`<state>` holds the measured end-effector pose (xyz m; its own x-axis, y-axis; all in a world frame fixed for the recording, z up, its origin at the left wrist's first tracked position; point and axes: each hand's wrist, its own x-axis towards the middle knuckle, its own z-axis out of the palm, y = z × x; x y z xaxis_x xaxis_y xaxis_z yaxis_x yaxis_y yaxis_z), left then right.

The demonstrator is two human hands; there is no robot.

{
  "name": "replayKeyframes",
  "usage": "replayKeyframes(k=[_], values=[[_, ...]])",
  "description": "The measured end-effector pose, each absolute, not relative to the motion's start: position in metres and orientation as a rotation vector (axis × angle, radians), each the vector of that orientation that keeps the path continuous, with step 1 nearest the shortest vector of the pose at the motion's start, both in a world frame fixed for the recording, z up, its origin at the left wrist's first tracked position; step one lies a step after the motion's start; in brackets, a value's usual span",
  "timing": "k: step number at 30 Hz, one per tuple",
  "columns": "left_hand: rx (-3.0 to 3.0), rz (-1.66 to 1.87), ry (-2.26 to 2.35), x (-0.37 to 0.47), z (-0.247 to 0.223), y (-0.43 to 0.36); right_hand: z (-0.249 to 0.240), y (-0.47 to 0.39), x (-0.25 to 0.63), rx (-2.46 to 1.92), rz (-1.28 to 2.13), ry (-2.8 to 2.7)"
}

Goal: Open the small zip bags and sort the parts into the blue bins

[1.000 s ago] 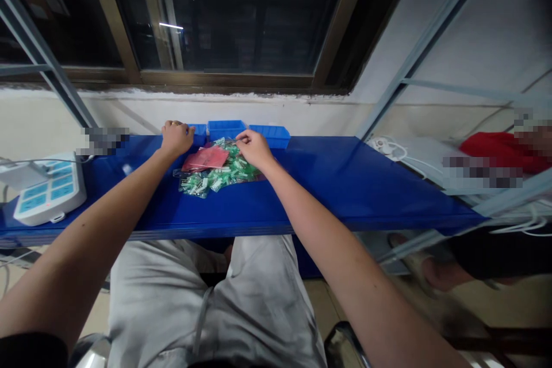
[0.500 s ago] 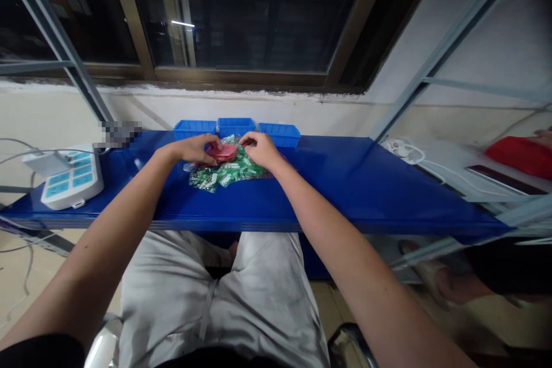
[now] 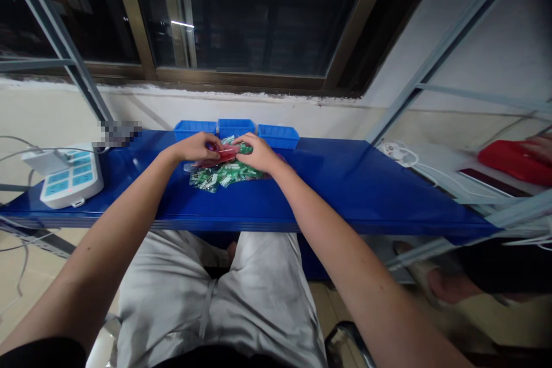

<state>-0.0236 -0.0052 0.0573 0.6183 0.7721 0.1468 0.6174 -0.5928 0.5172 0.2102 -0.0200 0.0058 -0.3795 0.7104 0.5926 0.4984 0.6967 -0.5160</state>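
Pinching the red bag [image 3: 227,153] in the left hand's [image 3: 196,147] grip, over the pile [image 3: 225,175] of green packets on the table [image 3: 336,178]. Can't tell whether lifted or lying on it. Got the right hand [image 3: 257,152] curled at the bag's other end, can't tell if pinching too. Also seeing three blue bins [image 3: 278,137] just behind, plus a power strip [image 3: 71,181] off left.

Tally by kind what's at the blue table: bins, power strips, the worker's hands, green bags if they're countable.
Blue bins: 3
Power strip: 1
Left hand and right hand: 2
Total: 6
Green bags lie too jumbled to count, so they're left out.
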Motion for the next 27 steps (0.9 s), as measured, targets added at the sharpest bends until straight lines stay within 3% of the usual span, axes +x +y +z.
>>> replayKeyframes(k=[8, 18, 22, 27], values=[[2.355, 0.603, 1.069, -0.012, 0.056, -0.016, 0.006, -0.018, 0.207, -0.942, 0.384, -1.965], [1.927, 1.098, 1.052, -0.003, 0.042, -0.005, 0.012, -0.011, 0.212, -0.974, 0.745, -1.383], [1.782, 1.141, 1.012, 0.002, 0.031, 0.002, 0.012, -0.011, 0.212, -1.009, 0.914, -1.377], [1.741, 1.102, 1.001, 0.007, 0.024, 0.003, 0.009, -0.009, 0.214, -1.152, 0.871, -1.363]])
